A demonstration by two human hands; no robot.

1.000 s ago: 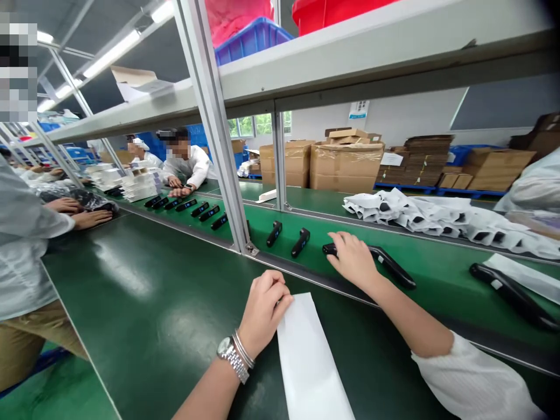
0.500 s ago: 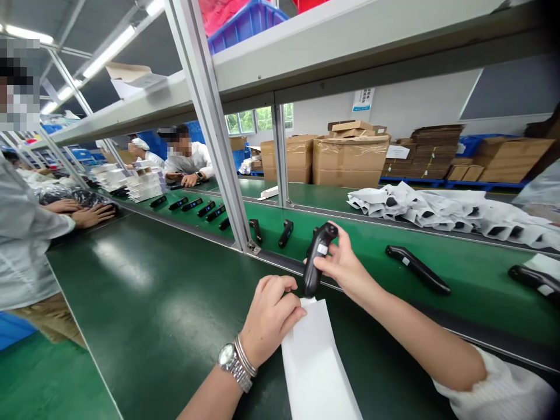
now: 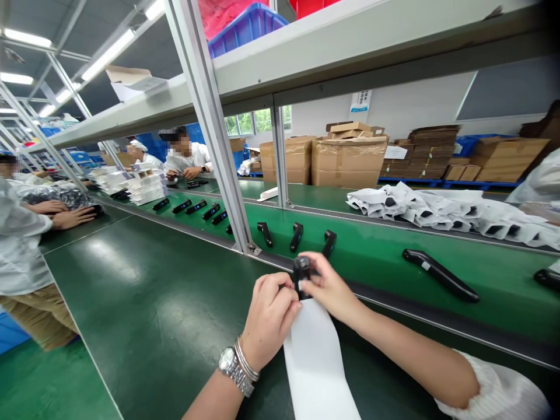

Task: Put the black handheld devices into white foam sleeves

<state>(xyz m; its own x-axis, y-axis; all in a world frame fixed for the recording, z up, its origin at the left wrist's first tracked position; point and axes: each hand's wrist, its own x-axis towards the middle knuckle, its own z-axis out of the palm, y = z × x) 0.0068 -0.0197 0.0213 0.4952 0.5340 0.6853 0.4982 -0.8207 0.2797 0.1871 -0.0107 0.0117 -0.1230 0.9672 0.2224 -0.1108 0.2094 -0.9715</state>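
My left hand (image 3: 271,312), with a watch and bangles at the wrist, pinches the upper edge of a long white pouch (image 3: 317,361). The pouch hangs down toward me over the near green table. In my right hand (image 3: 326,286) is a black handheld device (image 3: 301,268) with a bent head. It stands upright at the pouch's mouth, its lower part inside or behind the pouch's edge; I cannot tell exactly how deep. Beyond my hands, similar black devices (image 3: 296,236) lie on the green conveyor belt (image 3: 371,256), and a larger-looking one (image 3: 440,275) lies to the right.
A metal post (image 3: 214,128) rises from the belt's near edge to an overhead shelf (image 3: 350,41). Filled white pouches (image 3: 420,204) lie in a row behind the belt. White boxes (image 3: 146,184) are stacked at the far left. Co-workers stand at the left and across the belt.
My right hand has brought the device down and left, its lower end now at the pouch's mouth. Devices on the belt have shifted right. My left hand has kept its pinch.
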